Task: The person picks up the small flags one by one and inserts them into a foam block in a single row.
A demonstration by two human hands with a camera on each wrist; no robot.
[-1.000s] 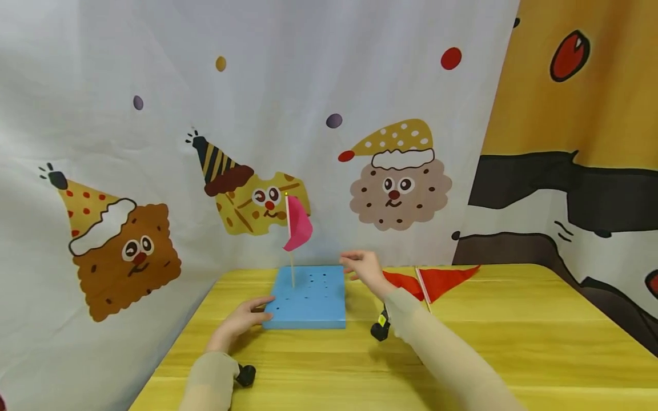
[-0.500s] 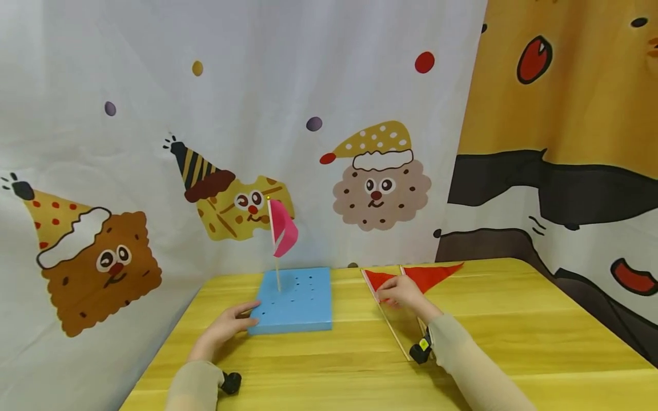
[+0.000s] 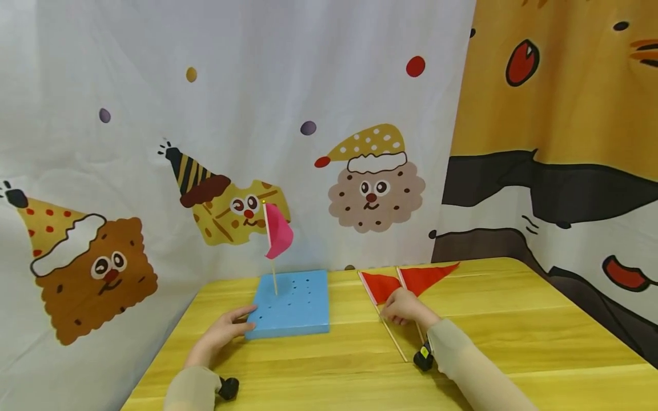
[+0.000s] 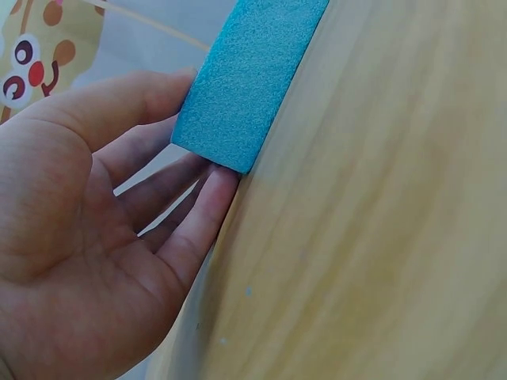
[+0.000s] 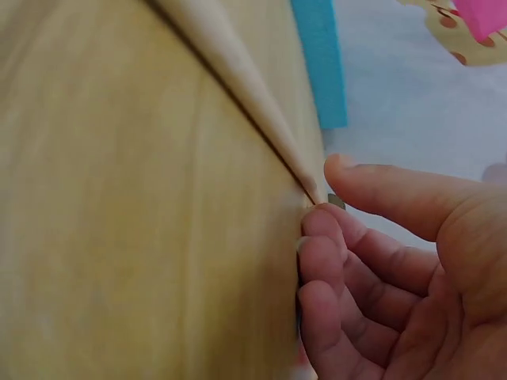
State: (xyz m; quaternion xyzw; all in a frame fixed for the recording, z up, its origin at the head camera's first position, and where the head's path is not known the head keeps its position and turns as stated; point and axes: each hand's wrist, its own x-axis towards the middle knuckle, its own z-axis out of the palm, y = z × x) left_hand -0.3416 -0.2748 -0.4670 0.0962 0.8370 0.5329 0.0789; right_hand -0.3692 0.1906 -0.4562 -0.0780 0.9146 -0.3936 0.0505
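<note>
A light-blue board [image 3: 308, 317] with several small holes lies on the table. The left hand [image 3: 220, 334] rests against its left edge, its fingers mostly straight; in the left wrist view the fingertips [image 4: 186, 83] touch the board's corner. A pink flag [image 3: 278, 231] on a thin stick stands upright in the board. To the right, a red flag [image 3: 379, 286] lies on the table. The right hand [image 3: 406, 308] has its fingers curled at that flag's stick [image 5: 253, 95], thumb on the other side. A second red flag [image 3: 426, 278] lies behind that hand, its stick partly hidden.
The yellow wood-grain table [image 3: 308, 371] ends at a white cloth [image 3: 247, 85] with cartoon biscuits and cheese. Black wrist cameras sit near both sleeves [image 3: 190, 388]. Bare table lies between the board and the flags.
The right hand has moved from beside the board to the right and down onto the nearer red flag's stick. The left hand stays at the board's edge. The head view has turned rightward.
</note>
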